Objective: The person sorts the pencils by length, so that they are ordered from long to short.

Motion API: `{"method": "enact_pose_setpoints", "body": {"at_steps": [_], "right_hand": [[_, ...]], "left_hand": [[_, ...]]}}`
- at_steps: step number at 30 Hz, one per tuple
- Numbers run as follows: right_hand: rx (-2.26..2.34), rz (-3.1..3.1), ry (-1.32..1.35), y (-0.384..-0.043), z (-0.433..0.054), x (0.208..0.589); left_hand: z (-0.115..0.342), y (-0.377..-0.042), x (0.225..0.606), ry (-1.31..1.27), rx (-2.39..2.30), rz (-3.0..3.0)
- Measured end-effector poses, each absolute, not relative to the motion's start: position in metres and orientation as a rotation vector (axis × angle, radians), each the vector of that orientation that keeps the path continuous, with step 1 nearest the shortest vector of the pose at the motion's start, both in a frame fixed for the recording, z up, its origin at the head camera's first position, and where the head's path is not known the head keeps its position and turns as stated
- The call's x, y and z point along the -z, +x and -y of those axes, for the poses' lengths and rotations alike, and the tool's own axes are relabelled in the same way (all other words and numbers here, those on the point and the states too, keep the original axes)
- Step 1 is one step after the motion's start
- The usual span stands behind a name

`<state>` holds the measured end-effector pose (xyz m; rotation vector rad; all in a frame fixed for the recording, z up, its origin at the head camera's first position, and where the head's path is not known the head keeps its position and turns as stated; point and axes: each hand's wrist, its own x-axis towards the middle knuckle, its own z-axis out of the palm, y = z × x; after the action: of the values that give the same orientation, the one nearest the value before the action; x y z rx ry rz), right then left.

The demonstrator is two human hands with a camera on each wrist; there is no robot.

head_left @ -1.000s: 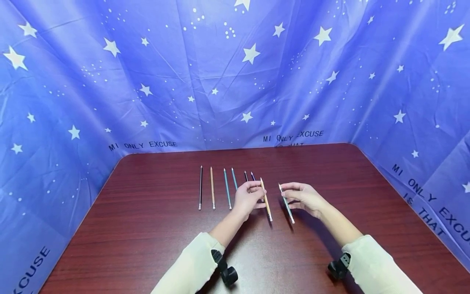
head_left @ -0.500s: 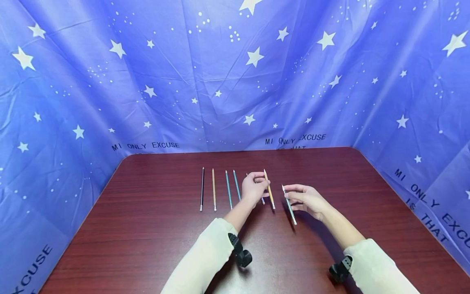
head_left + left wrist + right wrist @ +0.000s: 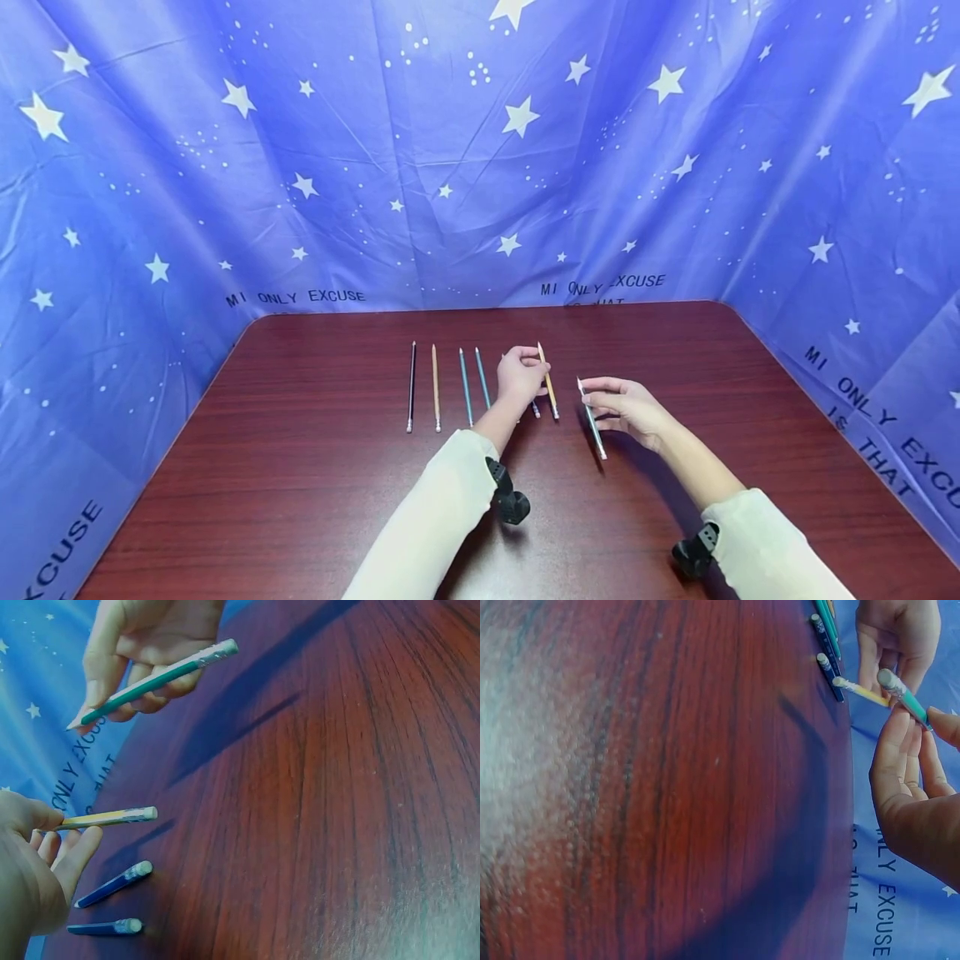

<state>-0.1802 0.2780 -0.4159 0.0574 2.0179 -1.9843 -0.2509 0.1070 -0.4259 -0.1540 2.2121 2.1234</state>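
Observation:
My left hand [image 3: 521,377] pinches a yellow pencil [image 3: 551,392] near its upper part, the white eraser end toward me. In the left wrist view that yellow pencil [image 3: 112,818] sits slightly above the table, apart from its shadow. To the right, my right hand [image 3: 632,410] holds a green pencil [image 3: 594,429] between thumb and fingers, tilted, point away from me and off the tabletop. Two dark pencils lie beside my left hand, mostly hidden by it in the head view; the left wrist view shows one dark blue pencil [image 3: 114,883] and a second dark pencil [image 3: 105,928].
In a row to the left lie a black pencil [image 3: 412,387], another yellow pencil [image 3: 436,389] and two teal pencils, one teal pencil [image 3: 466,387] partly near my left sleeve [image 3: 442,508]. The brown wooden table [image 3: 262,467] ends at a blue star-printed curtain [image 3: 420,150].
My left hand has carried the yellow pencil away from me, setting it lower and alongside the dark pencils. My right hand keeps the green pencil almost still.

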Motion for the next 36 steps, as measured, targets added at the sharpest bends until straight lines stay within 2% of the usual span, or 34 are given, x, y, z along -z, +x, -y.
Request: {"method": "enact_pose_setpoints", "body": {"at_steps": [36], "right_hand": [[1.987,-2.055,0.13,-0.182,-0.282,0.421]], "left_hand": [[-0.117,-0.269,0.445,-0.175,-1.831,-2.459]]}}
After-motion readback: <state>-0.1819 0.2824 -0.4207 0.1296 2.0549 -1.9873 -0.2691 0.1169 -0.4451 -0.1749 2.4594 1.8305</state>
